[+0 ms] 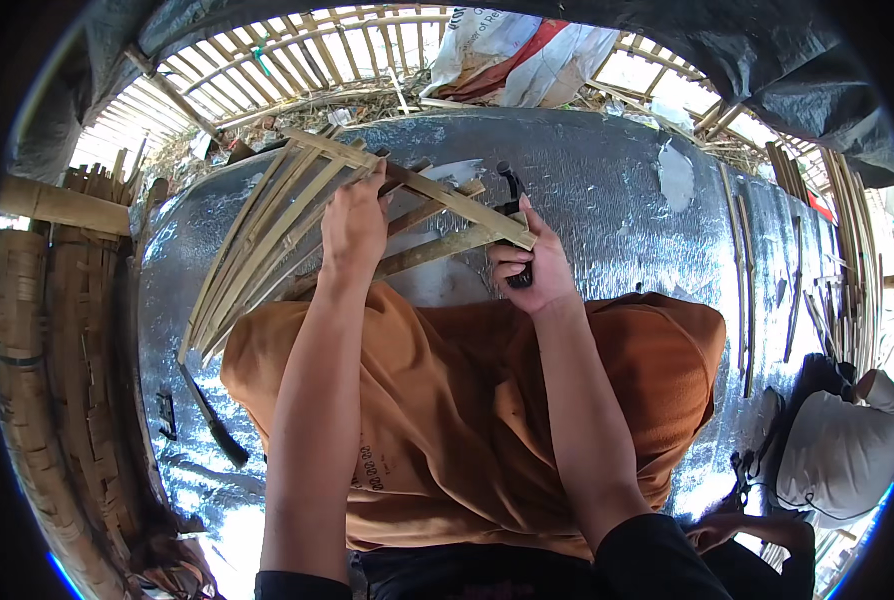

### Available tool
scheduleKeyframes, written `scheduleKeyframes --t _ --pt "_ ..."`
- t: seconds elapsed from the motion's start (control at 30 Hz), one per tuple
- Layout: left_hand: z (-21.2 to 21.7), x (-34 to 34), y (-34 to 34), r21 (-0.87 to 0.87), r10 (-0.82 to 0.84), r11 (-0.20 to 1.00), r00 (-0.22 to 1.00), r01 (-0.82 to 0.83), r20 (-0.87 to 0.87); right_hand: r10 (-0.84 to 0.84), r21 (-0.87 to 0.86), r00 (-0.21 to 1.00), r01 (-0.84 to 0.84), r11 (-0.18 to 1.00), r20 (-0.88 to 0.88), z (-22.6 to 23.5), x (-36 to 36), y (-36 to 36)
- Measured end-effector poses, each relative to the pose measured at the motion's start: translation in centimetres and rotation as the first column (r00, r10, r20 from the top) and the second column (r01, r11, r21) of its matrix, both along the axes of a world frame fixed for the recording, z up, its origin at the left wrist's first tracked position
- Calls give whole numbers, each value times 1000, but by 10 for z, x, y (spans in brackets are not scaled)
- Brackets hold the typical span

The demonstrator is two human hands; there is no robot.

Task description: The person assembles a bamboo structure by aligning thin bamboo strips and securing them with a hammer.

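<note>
Silvery foil mat [617, 180] covers the ground where the person sits, with upright bamboo fencing [302, 65] along its far edge and a stacked bamboo bundle [17, 290] beyond its left edge. Black sheeting [807, 90] hangs over the far right corner, and a white and red sack [527, 60] stands behind the middle of the far edge.

Between and in front of the two hands, over the far side of the brown cloth [477, 420] on the lap, lies an open frame of bamboo strips. Its crosspiece [457, 203] slants from the mat's far left toward its near right, so the long axis runs across the body with the right end closer. Several thin slats [252, 235] fan from the crosspiece's far left part down toward the left edge. The right hand [542, 265] is nearer to the crosspiece's right end; the left hand [355, 225] is near its middle.

The left hand is closed, fingertips pinching the crosspiece. The right hand is curled around the handle of a black hand tool [510, 183], perhaps a hammer, its head pointing toward the far edge; the crosspiece's end passes across the handle, just beside the thumb.

Near the mat's left edge lies a knife with a dark handle [229, 448]. Dark strips [742, 290] lie toward the right edge, and another person's forearm [767, 525] shows at the near right corner.
</note>
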State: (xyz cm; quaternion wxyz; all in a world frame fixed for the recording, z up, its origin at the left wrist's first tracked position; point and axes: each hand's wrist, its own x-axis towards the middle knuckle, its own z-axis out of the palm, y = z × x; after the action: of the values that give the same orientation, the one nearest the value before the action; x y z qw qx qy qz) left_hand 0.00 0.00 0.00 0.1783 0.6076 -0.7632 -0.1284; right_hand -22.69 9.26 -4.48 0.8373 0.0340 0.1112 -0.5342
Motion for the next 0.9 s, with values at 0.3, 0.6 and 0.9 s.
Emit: scheduleKeyframes --t 0.3,0.6,0.9 --pt "-3 2 -1 -39 -11 999 1000 11 -12 34 125 818 46 991 -574 56 -21 10" --pt "3 -2 3 -32 14 999 999 -15 -36 -17 84 796 86 993 -606 62 -34 15" --pt "0 -1 3 -13 16 1000 999 -16 -43 32 95 695 53 994 -718 66 -40 16"
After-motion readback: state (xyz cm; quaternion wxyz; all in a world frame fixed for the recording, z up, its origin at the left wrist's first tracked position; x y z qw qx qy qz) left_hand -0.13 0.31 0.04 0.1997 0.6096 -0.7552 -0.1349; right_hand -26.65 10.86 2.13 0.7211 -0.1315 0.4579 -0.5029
